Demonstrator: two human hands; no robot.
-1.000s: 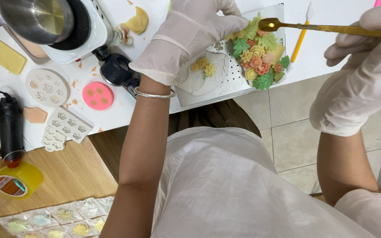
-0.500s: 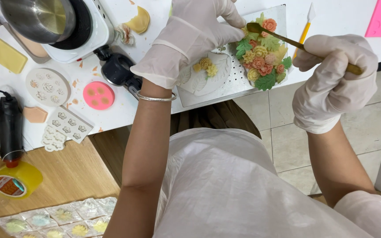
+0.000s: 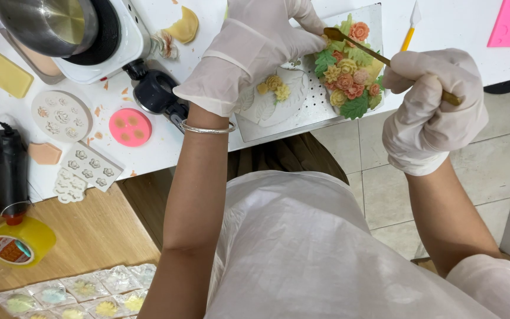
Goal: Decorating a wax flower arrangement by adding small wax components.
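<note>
Lowered spoon (image 3: 385, 59) bridges both hands, tip touching left fingertips (image 3: 320, 38).

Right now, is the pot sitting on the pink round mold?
No, the steel pot sits on the white hot plate, while the pink round mold lies apart on the table.

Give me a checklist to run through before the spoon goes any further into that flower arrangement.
1. Right hand grips the gold spoon firmly: ok, fist closed round the handle.
2. Spoon bowl over the flower cluster: ok, at its upper left edge.
3. Left hand steadies the work: ok, fingers at the cluster beside the spoon tip.
4. Spoon loaded: cannot tell.
5. White leaf-shaped piece with yellow flowers clear of the spoon: ok.
6. Steel pot on the hotplate clear of both hands: ok.
</note>
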